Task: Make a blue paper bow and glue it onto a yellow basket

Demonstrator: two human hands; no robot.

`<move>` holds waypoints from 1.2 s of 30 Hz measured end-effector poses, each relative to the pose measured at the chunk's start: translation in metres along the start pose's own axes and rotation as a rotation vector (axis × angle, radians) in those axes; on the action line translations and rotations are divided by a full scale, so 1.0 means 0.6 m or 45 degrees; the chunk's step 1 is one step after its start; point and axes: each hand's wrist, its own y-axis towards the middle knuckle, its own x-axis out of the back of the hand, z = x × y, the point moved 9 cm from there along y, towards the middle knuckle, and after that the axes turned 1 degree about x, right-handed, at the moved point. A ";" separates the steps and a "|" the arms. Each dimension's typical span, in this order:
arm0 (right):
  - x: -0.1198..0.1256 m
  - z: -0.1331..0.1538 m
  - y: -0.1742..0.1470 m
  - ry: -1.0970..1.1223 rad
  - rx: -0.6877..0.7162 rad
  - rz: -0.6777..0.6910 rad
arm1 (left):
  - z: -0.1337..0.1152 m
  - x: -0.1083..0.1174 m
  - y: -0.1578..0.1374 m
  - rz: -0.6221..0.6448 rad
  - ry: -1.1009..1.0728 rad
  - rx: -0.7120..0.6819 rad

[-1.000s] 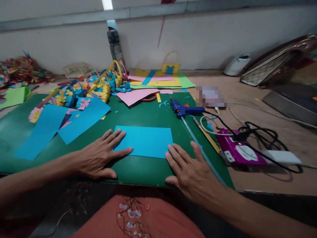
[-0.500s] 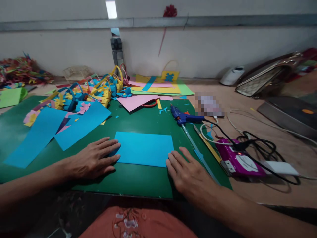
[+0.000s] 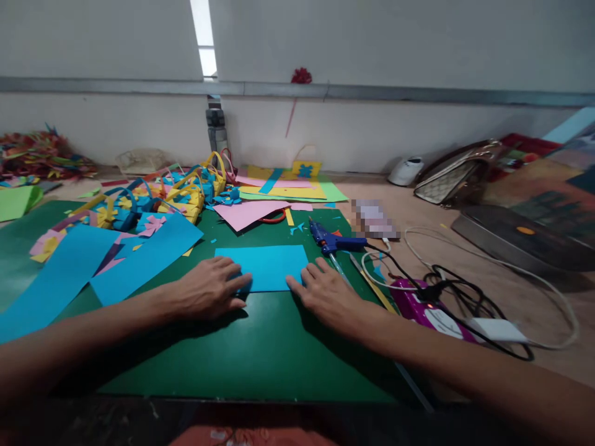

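A rectangular sheet of blue paper lies on the green mat in front of me. On its left part rests my left hand, fingers spread, with nothing gripped. My right hand touches the sheet's right part and near edge, its fingers stretched out and somewhat apart. Two longer blue paper strips lie to the left of my left hand. Beyond my right hand is a blue glue gun with a clear glue stick in it.
Small paper baskets crowd the back left. Pink paper partly covers red-handled scissors. A purple power strip with tangled cables, a phone and a bag are on the right.
Both hands have moved inward over the blue sheet and closer together. The sheet sits farther from the mat's near edge. The camera view has tilted up and shifted right.
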 end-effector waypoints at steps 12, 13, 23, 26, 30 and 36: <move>0.011 0.036 -0.005 -0.092 0.072 -0.117 | -0.060 -0.025 0.067 0.084 -0.023 -0.152; 0.012 0.037 -0.003 -0.075 0.080 -0.121 | -0.060 -0.026 0.069 0.081 -0.024 -0.154; 0.031 0.047 -0.016 -0.106 0.053 -0.258 | -0.069 -0.016 0.070 0.048 0.130 -0.130; 0.033 0.047 -0.014 -0.109 0.083 -0.214 | -0.073 -0.018 0.069 0.052 0.159 -0.143; 0.026 0.051 -0.005 -0.040 0.189 -0.147 | -0.067 -0.020 0.066 0.041 0.136 -0.134; 0.016 0.040 -0.013 -0.013 0.180 -0.068 | -0.043 -0.019 0.031 0.014 0.069 -0.148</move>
